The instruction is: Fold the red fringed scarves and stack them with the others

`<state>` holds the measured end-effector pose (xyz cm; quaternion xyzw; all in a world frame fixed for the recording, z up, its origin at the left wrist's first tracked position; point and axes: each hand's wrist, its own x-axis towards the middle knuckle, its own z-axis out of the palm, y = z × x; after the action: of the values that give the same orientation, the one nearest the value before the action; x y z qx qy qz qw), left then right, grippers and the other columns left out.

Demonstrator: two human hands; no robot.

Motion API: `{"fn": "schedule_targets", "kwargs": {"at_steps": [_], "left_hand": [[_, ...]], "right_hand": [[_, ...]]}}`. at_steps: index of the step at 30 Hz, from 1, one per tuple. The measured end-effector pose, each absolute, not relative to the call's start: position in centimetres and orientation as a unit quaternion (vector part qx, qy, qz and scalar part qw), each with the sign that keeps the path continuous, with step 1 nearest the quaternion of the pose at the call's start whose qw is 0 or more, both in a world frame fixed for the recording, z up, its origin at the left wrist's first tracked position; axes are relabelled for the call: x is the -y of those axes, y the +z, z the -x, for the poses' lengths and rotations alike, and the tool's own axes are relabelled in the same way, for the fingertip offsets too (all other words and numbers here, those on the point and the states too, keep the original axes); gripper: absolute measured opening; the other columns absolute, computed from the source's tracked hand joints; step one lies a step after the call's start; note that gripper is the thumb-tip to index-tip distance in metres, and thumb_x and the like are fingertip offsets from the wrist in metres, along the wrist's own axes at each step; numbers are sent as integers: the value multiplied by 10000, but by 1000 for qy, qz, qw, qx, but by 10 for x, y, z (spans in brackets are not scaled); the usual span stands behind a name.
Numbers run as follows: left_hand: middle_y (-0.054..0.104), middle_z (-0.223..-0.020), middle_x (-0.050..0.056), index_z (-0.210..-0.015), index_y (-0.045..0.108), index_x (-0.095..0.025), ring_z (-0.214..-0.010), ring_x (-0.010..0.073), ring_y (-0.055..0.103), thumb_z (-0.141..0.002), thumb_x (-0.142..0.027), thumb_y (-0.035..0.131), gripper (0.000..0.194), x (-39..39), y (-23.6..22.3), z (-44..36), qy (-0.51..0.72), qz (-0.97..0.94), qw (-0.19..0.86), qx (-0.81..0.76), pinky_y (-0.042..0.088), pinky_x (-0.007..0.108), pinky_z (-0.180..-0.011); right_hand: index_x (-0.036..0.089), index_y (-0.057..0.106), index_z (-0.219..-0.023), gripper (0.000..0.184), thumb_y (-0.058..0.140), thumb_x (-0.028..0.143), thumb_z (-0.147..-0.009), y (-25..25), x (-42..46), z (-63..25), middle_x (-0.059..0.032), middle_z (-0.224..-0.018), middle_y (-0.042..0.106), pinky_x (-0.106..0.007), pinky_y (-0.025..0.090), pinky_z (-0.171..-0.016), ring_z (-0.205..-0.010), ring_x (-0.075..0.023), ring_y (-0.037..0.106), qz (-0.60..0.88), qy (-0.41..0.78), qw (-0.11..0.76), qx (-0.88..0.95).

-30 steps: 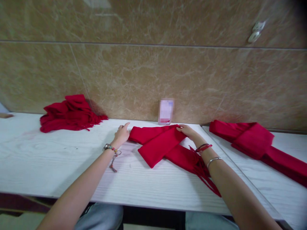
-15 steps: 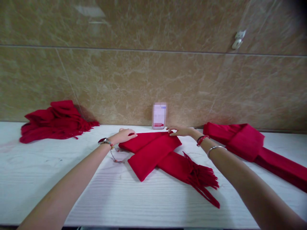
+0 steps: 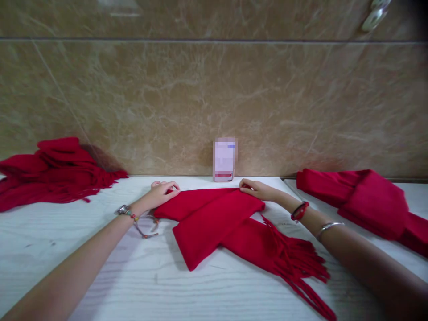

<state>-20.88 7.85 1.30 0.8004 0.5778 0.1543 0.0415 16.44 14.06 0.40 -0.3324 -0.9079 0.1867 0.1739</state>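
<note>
Red scarf [image 3: 200,229], crossed over itself

Folded on the white surface [image 3: 160,294], the scarf lies at the centre of the view, one plain band across the other, with a squared end towards 7 o'clock and a fringe [image 3: 302,261] spreading to 4 o'clock. At its 10 o'clock, the left hand [image 3: 160,196] has thumb and fingers pinched on the far edge; between 1 and 2 o'clock, the right hand [image 3: 258,190], well apart from the other, pinches that same edge. At 12 o'clock, a phone [image 3: 224,158], its screen blurred, stands upright before the brown marbled wall [image 3: 167,98]. Between 9 and 10 o'clock sits a crumpled red heap [image 3: 58,171] with fringes; at 3 o'clock rests a second red scarf [image 3: 374,205], folded.
</note>
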Motion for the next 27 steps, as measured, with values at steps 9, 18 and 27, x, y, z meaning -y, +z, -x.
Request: {"fn": "schedule_targets", "kwargs": {"at_steps": [9,18,27], "left_hand": [[668,-886,42,-1103,550,-249,-988,235,546,-866,-406,334,357,-67,25,184,110,-744,-3,-659,187,521,-968],[526,-1210,78,-1213,474,-256,-1146,232,444,-881,-366,350,371,-43,34,173,184,-777,-42,-600,176,524,-1000],[330,-1408,95,-1338,351,-239,-1282,281,285,-788,-526,508,640,44,43,100,43,-885,-1,-464,279,410,-1005]], "right_hand": [[161,520,-869,270,294,304,-898,13,-134,-160,-94,-836,570,-320,423,-749,-777,-184,526,322,82,150,931],[168,535,-1022,238,398,280,-863,20,-127,-167,-122,-1006,566,-412,433,-844,-968,-226,513,328,40,240,913],[132,545,-1086,331,527,296,-798,36,17,-149,-129,-1037,595,-385,461,-839,-954,-231,562,343,12,132,930]]}}
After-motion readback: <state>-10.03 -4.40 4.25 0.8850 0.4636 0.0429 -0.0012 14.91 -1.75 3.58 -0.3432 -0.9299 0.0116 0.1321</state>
